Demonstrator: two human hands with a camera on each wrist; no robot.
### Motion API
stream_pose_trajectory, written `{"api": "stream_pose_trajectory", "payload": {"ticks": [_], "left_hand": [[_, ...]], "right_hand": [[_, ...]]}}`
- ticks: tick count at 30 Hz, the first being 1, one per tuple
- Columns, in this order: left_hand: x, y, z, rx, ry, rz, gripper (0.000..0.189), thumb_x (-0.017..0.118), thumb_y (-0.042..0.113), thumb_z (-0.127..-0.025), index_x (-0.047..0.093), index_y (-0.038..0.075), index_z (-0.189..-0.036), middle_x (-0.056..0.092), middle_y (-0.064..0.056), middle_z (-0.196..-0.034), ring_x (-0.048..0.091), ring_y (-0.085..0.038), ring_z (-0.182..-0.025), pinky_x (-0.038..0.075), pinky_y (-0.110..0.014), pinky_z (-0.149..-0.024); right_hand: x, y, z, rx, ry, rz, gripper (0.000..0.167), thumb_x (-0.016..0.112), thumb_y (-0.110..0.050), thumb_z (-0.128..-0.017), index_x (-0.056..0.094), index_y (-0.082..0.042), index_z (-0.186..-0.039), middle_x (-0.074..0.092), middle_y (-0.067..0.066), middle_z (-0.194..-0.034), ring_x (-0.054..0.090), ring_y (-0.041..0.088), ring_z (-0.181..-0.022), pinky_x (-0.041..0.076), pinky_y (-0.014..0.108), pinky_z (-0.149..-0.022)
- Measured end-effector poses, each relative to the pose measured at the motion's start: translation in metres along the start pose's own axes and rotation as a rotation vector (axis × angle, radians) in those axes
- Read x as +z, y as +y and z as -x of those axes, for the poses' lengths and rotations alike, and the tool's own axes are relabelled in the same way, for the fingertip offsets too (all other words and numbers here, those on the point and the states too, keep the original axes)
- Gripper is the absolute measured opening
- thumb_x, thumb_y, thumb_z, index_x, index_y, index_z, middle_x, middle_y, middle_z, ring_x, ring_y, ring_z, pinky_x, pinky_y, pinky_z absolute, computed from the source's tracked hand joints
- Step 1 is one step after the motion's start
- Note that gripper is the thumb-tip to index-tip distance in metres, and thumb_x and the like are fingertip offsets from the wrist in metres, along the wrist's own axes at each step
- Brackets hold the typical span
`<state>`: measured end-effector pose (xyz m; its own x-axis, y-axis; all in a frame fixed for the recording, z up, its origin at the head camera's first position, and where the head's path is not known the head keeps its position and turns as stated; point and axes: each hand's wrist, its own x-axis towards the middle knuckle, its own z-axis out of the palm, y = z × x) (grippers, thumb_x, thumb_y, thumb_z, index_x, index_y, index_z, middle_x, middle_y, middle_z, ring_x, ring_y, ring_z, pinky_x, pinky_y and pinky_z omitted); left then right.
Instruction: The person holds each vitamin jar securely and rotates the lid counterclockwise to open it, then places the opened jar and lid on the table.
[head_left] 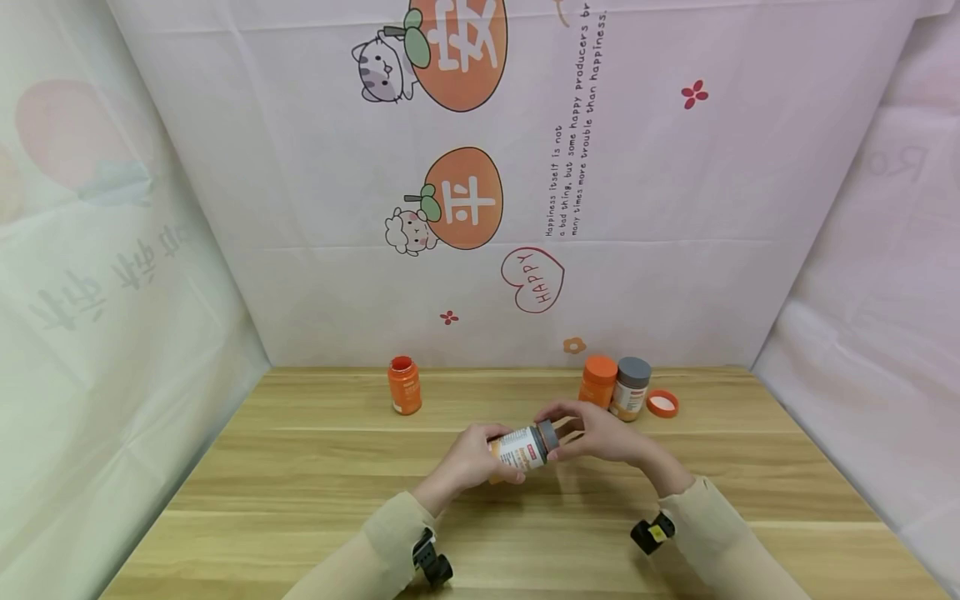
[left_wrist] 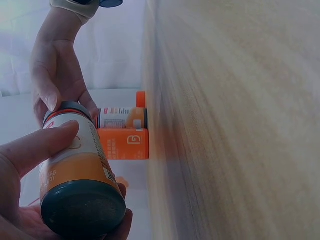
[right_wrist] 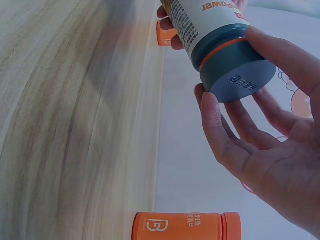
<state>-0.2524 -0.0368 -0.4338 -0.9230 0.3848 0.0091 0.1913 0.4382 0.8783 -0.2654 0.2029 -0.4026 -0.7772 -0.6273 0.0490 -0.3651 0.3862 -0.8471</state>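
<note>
My left hand holds a white-and-orange supplement bottle around its body, with the thumb laid along the label. The bottle is tilted above the table, its top leaning toward the right. In the left wrist view its dark base faces the camera. At the top end, my right hand grips the grey screw lid between thumb and fingers. A thin orange band shows between lid and bottle neck in the right wrist view.
On the wooden table, an uncapped orange bottle stands at the back left. At the back right are a capped orange bottle, a grey-lidded bottle and a loose orange lid, white inside up. A printed cloth hangs behind.
</note>
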Motion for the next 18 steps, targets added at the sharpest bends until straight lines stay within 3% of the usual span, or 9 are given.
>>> {"api": "stream_pose_trajectory", "payload": {"ticks": [8, 18], "left_hand": [[-0.0015, 0.0016, 0.0001, -0.01, 0.0, 0.016, 0.058, 0.088, 0.013, -0.059, 0.067, 0.009, -0.112, 0.065, -0.004, -0.095, 0.055, -0.018, -0.083, 0.045, -0.031, -0.07], [-0.0043, -0.0012, -0.0012, -0.004, 0.006, 0.031, 0.059, 0.087, 0.011, -0.06, 0.066, 0.008, -0.114, 0.065, -0.004, -0.096, 0.055, -0.018, -0.084, 0.045, -0.032, -0.072]], "right_hand": [[0.0001, 0.0031, -0.0001, -0.03, 0.013, -0.034, 0.051, 0.078, -0.014, -0.077, 0.054, -0.007, -0.122, 0.056, 0.014, -0.123, 0.057, 0.034, -0.108, 0.053, 0.037, -0.086], [0.0012, 0.0051, 0.0006, -0.094, 0.047, -0.051, 0.05, 0.077, -0.012, -0.077, 0.052, -0.009, -0.121, 0.056, 0.014, -0.123, 0.055, 0.038, -0.111, 0.053, 0.037, -0.086]]}}
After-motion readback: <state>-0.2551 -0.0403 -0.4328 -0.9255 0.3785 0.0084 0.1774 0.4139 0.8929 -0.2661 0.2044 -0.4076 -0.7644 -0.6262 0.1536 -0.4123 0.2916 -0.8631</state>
